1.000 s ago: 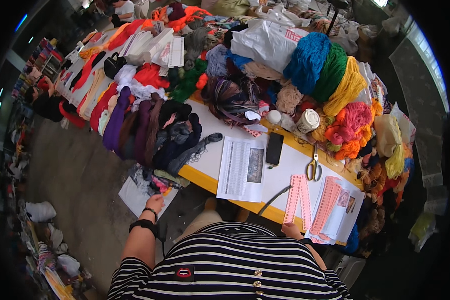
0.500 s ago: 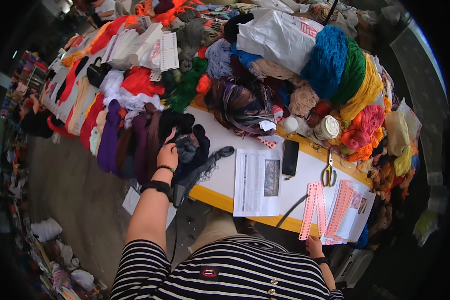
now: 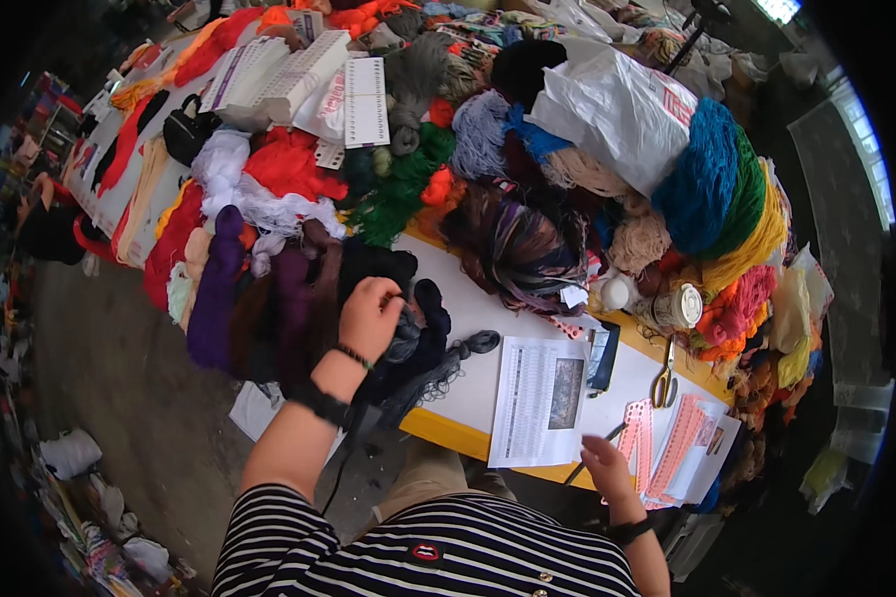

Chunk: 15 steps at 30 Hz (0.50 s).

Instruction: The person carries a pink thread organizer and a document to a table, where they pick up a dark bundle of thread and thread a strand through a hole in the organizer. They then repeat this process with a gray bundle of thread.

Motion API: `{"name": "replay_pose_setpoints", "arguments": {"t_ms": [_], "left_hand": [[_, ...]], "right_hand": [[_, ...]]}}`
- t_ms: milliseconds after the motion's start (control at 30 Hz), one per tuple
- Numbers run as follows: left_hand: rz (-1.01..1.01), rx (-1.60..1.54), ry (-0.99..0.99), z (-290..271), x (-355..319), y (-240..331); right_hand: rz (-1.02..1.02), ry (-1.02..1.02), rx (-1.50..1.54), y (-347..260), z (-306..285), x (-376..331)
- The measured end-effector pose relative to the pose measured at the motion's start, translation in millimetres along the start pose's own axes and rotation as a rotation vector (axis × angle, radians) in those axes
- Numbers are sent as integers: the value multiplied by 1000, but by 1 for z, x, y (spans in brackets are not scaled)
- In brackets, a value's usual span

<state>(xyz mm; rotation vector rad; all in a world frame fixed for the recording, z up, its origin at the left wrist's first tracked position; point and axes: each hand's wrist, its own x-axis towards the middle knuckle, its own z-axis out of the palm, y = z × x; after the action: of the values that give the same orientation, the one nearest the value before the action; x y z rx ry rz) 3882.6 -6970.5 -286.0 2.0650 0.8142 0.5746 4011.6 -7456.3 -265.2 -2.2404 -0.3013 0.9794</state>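
My left hand [image 3: 372, 316] is over the black yarn skeins [image 3: 380, 265] at the table's near edge. Its fingers are curled together, and whatever is between them is hidden. Beside it a dark grey twisted skein [image 3: 446, 370] trails onto the white tabletop. My right hand [image 3: 607, 468] hovers at the front edge, fingers loosely apart, with nothing seen in it. It is nearest to the printed sheet [image 3: 508, 428] with a small picture and to the pink punched card strips [image 3: 675, 448], which lie on white papers.
Scissors [image 3: 664, 383], a dark case [image 3: 603, 358] and a lidded cup [image 3: 678, 306] lie to the right. Heaps of coloured yarn, a white plastic bag [image 3: 612, 109] and white punched cards [image 3: 365, 104] cover the far side. A purple skein [image 3: 216, 298] hangs over the left edge.
My right hand has come up and left, away from the pink strips. My left hand has shifted slightly right and turned over the dark skeins. The whole view has shifted a little.
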Motion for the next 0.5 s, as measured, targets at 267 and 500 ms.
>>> {"name": "replay_pose_setpoints", "arguments": {"t_ms": [267,500], "left_hand": [[484,-615,-410,-65,-39,172],[106,-181,-105,-50,9,75]], "right_hand": [[-534,-774,377,-273,54,52],[-481,-577,667,-292,-29,-9]]}}
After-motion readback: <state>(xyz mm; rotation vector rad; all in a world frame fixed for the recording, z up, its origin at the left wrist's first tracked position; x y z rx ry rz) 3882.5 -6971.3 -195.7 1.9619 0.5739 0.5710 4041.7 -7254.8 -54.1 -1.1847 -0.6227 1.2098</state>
